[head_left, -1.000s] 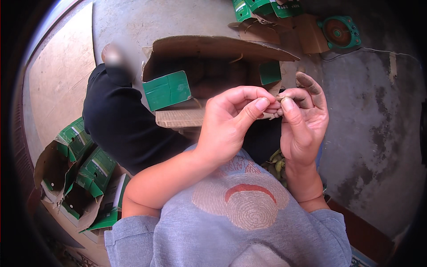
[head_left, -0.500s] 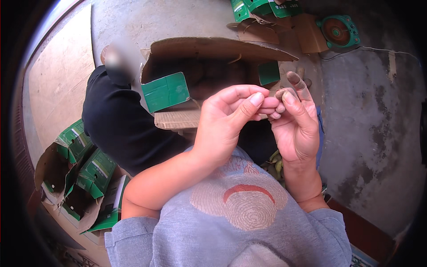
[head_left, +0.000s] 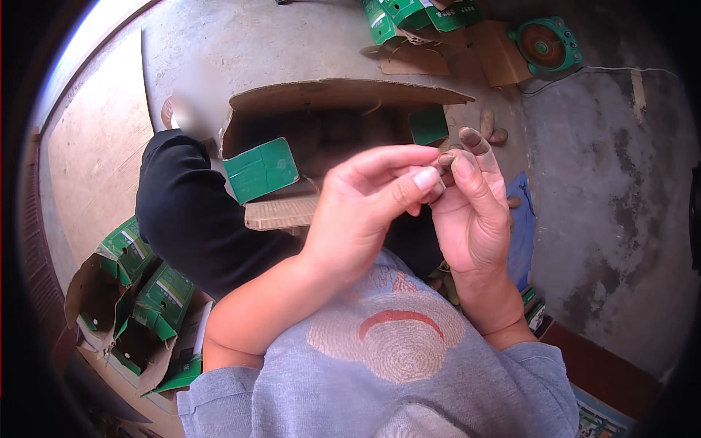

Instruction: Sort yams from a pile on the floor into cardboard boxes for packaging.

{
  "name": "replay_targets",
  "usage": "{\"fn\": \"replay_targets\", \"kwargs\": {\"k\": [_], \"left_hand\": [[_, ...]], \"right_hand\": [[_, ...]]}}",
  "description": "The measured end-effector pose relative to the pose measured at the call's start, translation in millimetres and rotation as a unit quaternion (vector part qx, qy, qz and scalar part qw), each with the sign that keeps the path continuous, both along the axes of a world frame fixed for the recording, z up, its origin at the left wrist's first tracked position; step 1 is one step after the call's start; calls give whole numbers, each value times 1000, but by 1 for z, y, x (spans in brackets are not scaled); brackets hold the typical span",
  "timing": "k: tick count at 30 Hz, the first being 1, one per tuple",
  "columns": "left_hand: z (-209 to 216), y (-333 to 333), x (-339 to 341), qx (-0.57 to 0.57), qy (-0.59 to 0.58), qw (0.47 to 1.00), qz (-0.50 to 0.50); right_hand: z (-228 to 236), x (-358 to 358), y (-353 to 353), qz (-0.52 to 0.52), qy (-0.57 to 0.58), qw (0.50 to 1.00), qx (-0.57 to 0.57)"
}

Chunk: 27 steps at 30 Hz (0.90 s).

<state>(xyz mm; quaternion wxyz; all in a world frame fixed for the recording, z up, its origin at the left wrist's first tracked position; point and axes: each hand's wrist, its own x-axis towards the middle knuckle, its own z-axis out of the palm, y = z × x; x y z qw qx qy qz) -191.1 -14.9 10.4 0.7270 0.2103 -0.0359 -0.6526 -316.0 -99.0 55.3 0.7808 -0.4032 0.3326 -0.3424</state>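
Both my hands are raised together above my grey shirt. My left hand (head_left: 369, 208) pinches a small brown piece (head_left: 446, 158) between thumb and forefinger. My right hand (head_left: 473, 215) meets it from the right, its dirt-stained fingertips closed on the same piece. Behind the hands lies a big open cardboard box (head_left: 332, 96) with green flaps (head_left: 261, 169); its inside is dark.
My black-trousered leg (head_left: 193, 219) stretches out at left on the concrete floor. Several open green cartons (head_left: 139, 296) stand at lower left, more green cartons (head_left: 398, 14) at top. A round green device (head_left: 545, 44) with a cable sits top right. Blue cloth (head_left: 522, 230) lies beside my right hand.
My hands have drawn closer together and shifted slightly; the right fingers now stand straighter against the left fingertips. The small piece stays pinched between them.
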Motion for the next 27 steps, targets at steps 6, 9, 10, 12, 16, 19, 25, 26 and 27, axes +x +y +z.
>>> {"fn": "replay_targets", "kwargs": {"k": [6, 9, 10, 12, 16, 19, 25, 26, 27], "left_hand": [[7, -8, -11, 12, 145, 989, -21], [5, -10, -15, 8, 175, 984, -8], [4, -11, -16, 5, 180, 984, -5], [3, -12, -17, 3, 185, 983, -1], [2, -13, -18, 17, 181, 983, -1], [2, -13, -17, 19, 204, 979, -10], [0, -13, -18, 15, 254, 967, -23], [0, -13, -18, 14, 262, 965, -23], [-1, -13, -18, 14, 262, 965, -23]], "right_hand": [[-1, -1, 3, -23, -18, 1000, -8], [-5, -3, 2, -7, -32, 999, -31], [-7, -3, 3, -12, -33, 999, -34], [-8, -3, 3, -16, -34, 999, -37], [-10, -2, 5, -30, -18, 997, -62], [-11, -2, 6, -34, -8, 995, -89], [-14, -1, 7, -52, 5, 991, -126], [-15, -1, 7, -50, 1, 990, -135], [-15, -1, 8, -50, 2, 990, -135]]}}
